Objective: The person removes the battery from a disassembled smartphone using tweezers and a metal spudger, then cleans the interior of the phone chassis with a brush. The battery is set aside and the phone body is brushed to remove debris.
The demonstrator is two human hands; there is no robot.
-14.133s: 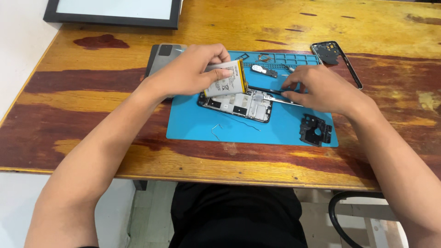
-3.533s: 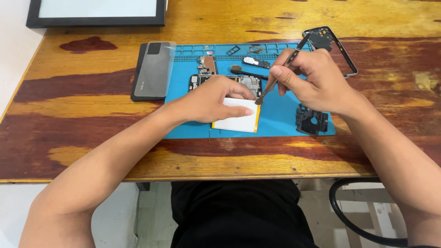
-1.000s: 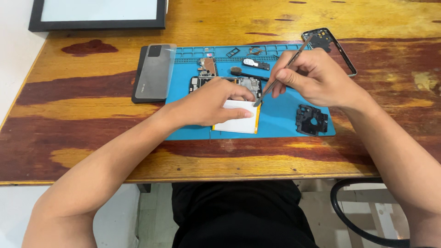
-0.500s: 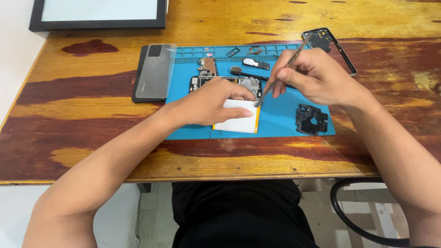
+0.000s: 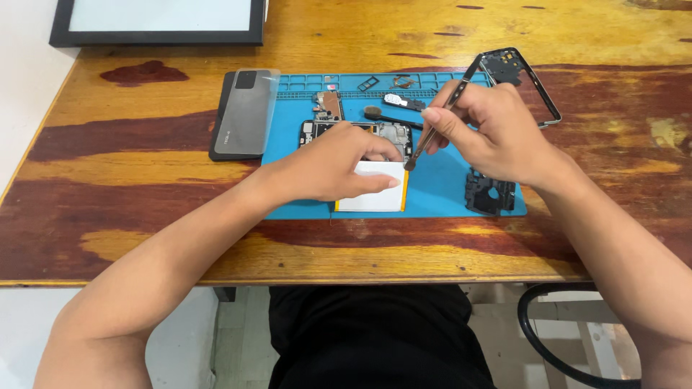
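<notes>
I watched from the head camera. My left hand lay flat, palm down, on the opened phone at the middle of the blue work mat; its fingers were spread and pressing on the white battery, holding nothing (just pinning it). The phone's circuit-board end showed above the knuckles, the battery's lower edge and orange side strip below them.

My right hand was closed on the tweezers, thumb and forefinger clamped round the shaft. The tool slanted, upper end toward the far right, tip down at the battery's top right corner, just beside the board; I could not tell if the tip touched.

Other bits on the mat: a small board piece above the phone, a dark brush-like tool lying across, a small white part, a tray-shaped piece in the mat's top slots, and a black plastic cover near the right edge, below my right wrist.

The grey back cover lay off the mat's left edge, overlapping it, camera window up. The black mid-frame sat at the mat's top right corner, partly behind my right hand. All on the wooden table; a black-framed panel at far left. A black cable looped below the table edge.
</notes>
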